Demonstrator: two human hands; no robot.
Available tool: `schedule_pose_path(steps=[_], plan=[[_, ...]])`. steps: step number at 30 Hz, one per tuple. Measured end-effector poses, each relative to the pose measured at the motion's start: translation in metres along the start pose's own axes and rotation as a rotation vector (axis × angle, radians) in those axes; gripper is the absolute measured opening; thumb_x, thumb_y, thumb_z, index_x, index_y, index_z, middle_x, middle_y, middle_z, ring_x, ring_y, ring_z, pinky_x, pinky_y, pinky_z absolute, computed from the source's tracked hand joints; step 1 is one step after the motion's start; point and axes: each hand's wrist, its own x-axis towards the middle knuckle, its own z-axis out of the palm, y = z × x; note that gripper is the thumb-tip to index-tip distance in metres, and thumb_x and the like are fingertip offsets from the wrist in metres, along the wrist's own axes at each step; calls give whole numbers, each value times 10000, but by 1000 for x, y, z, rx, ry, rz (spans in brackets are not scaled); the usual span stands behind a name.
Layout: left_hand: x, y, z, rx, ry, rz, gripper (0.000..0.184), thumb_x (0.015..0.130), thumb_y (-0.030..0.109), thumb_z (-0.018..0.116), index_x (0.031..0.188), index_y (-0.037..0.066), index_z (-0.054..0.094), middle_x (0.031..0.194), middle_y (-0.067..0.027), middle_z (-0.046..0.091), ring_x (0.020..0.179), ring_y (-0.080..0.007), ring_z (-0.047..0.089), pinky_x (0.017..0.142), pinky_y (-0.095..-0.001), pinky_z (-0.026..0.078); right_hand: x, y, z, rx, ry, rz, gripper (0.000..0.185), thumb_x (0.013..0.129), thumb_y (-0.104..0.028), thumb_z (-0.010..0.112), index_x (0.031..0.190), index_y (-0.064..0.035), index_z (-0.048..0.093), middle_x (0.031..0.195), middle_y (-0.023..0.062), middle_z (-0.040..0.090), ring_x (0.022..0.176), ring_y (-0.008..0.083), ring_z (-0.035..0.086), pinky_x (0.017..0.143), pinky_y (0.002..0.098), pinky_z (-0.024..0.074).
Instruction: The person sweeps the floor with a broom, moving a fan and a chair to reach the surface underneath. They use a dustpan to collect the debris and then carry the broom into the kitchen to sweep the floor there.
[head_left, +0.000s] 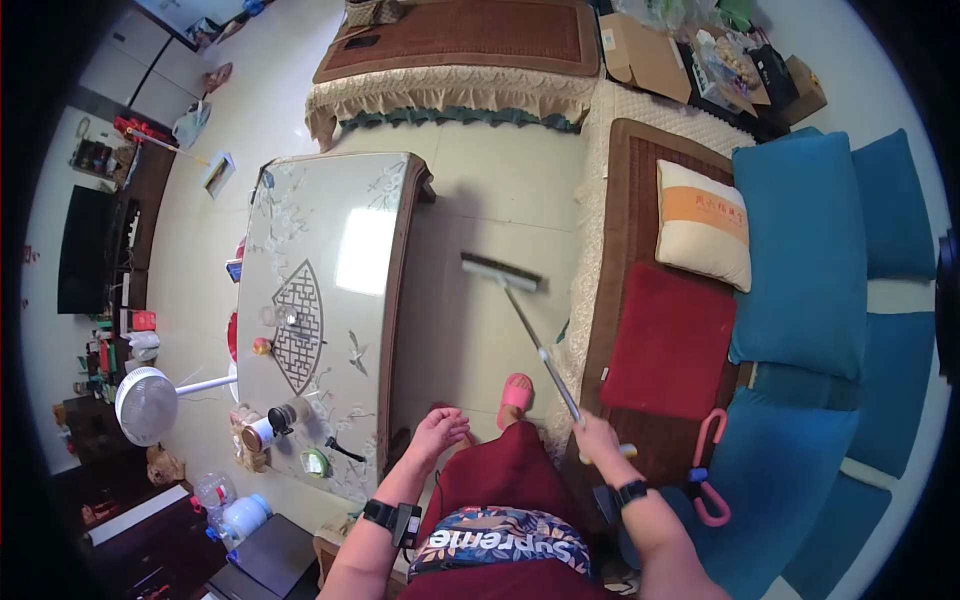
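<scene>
Right hand (598, 440): fingers wrapped around the broom (543, 352) handle near its upper end, firm-looking grip; a yellow-and-white end piece sticks out past the fist. Left hand (440, 438): no hold on anything, fingers loosely curled, partly open, off the handle.

Right forearm comes in from lower right, angled up and left, wrist strap (630, 491) on. Left forearm runs up and slightly right, hand in front of the body near the table edge, strapped device (392, 518) at the wrist.

Broom: handle slants from the right fist up and left to a wide head, which sits over the tiled floor (480, 215) between table (270, 240) and sofa (618, 180). Can't tell if the bristles touch down. Pink slipper (516, 393) below the head, left of the handle.

Sofa side: red cushion (668, 340), cream-orange pillow (703, 225), pink looped gadget (711, 470) near the right forearm. Table carries an apple (262, 346) and a dark jar (285, 418); white fan (148, 405) beyond it.
</scene>
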Motion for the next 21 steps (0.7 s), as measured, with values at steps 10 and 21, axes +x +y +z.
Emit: schedule_pose_path(steps=[10,21], plan=[[19,55,49,5,-112,88,200,896,169,474,1059,53,466,1007,-88,576,885,-165,582,770,-259,478,-36,53,-16,-141,-125,132,301,804,-312,537,1044,-136,579,946,158,616,929,336,571,780,429,455],[65,123,34,-64,-103,48,185,892,142,471,1052,50,469,1002,-107,585,901,-193,587,782,-289,482,167,-100,-78,-176,35,79,287,811,-259,500,1003,-63,584,1019,178,597,978,336,560,825,436,445]])
